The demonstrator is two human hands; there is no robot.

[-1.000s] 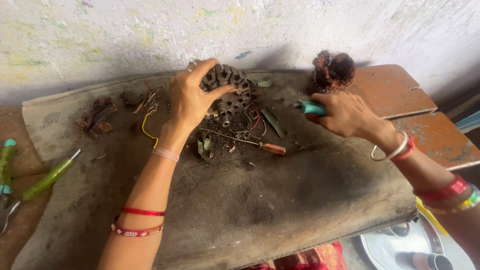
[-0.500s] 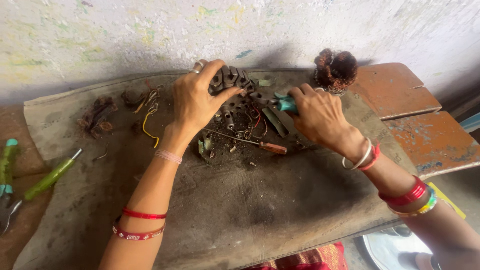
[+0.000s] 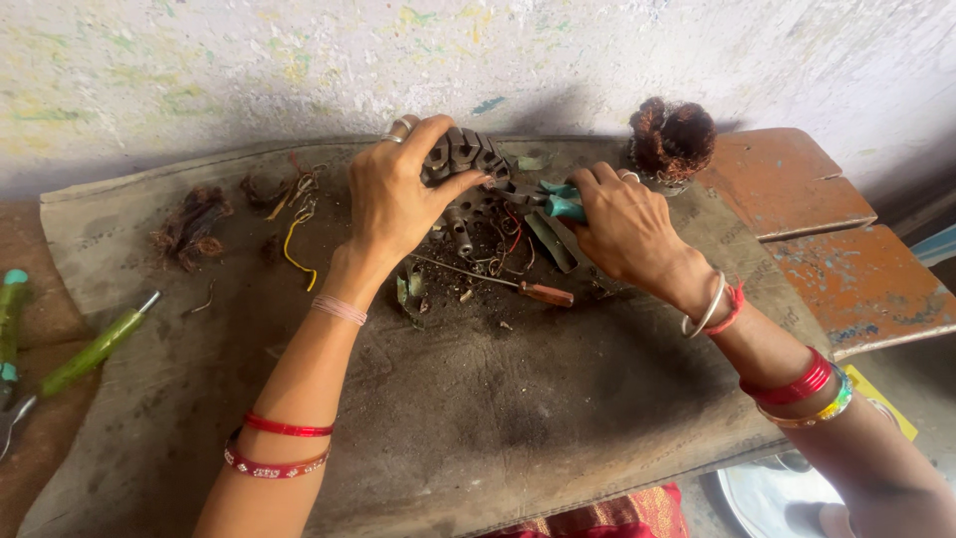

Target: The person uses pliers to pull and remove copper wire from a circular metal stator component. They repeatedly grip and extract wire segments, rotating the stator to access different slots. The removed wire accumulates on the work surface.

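Dark grey toothed metal stator core [image 3: 463, 159] is sitting tilted up on its edge at the far middle of the grey worn mat [image 3: 478, 428], slotted face turning toward the camera, its ring axis running roughly from the wall toward the person. Left hand [image 3: 396, 194] is clamping it from the left: fingers curling over the top rim, thumb pressing on the near face. Right hand [image 3: 622, 224] is closing around teal-handled pliers [image 3: 558, 202] just right of the core; pliers' long axis is lying nearly level, nose pointing left into the core's edge. Jaw contact is hidden behind the core teeth, so cannot tell what they are biting. Orange-handled thin screwdriver [image 3: 503, 282] is lying just below the core, tip pointing up-left. Brown copper wire bundle [image 3: 672, 137] is sitting right of the core, near the wall. Green-handled screwdriver [image 3: 95, 349] is lying far left of the core, off the mat's edge.
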